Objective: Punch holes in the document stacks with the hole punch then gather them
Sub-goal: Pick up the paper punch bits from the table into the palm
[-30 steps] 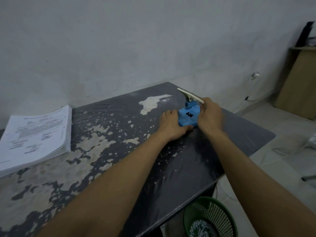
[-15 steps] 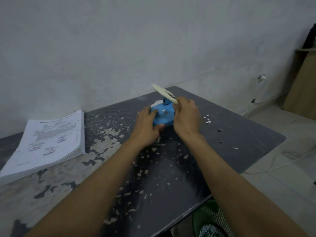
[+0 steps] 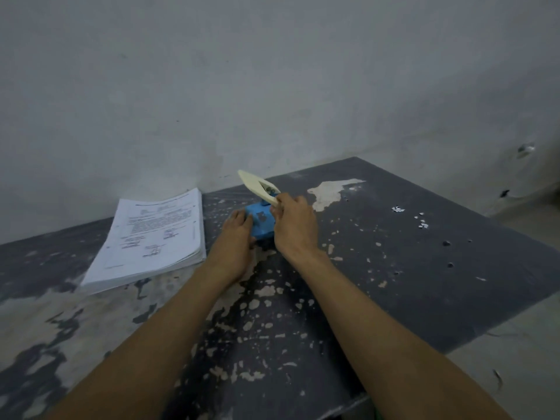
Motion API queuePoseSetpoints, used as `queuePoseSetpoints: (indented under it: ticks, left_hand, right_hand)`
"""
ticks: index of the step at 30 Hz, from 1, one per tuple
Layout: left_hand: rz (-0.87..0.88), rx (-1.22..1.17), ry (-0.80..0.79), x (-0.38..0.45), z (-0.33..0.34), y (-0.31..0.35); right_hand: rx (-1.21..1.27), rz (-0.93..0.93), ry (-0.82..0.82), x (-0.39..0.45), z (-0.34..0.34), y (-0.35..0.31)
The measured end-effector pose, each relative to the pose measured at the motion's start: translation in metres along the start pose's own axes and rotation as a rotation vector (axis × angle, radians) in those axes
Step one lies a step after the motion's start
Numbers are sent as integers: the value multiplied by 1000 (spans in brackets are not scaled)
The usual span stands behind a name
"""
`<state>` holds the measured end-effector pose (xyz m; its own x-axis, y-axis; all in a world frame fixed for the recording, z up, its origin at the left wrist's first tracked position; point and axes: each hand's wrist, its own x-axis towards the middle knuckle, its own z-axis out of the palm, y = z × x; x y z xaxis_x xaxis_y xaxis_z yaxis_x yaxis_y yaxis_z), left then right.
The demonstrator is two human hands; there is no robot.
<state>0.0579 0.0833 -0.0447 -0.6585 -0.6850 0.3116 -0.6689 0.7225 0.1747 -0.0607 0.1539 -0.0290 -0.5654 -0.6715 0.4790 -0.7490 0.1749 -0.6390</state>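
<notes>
Two hands: both are on the hole punch [image 3: 260, 222], just above the middle of the frame.
Left hand [image 3: 235, 237]: fingers lie against the left side of the blue body, grasping it loosely; how far they curl round it is hard to tell.
Right hand [image 3: 293, 228]: fingers pinch the near end of the cream lever [image 3: 257, 187], which stands raised and slants toward the upper left.
Paper stack [image 3: 154, 237]: one thick pile of printed sheets at centre left, just beside the left hand, apart from the punch.
Table [image 3: 424, 283]: dark top with worn pale patches; scraps of white paper [image 3: 397, 209] lie at the right, well apart from the punch.
Change: a second ago the punch sat well apart from the stack; half a second ago it was closer; now it sits near the stack's right edge. The scraps, unseen a second ago, show where it came from.
Meaning: in my judgement the punch is being brought to the paper, so punching has not yet started.
Next: sheets must be fed into the slot; the pile looks too thick to punch whole.
Risk: a crooked feed would misplace the holes.
</notes>
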Motion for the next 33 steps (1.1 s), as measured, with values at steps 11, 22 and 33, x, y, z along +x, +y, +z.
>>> queuePoseSetpoints:
  ticks: [11,22,33]
  left_hand:
    - [-113,-96,-15,-14,4,4]
    - [84,-86,444,-28,-11,71]
    - [106,-562,168,37,36,179]
  right_hand:
    - [-135,-69,-103,0,4,0]
    - [-145,-2,44,-7,-72,60]
    - [-213,136,200,-5,-153,162]
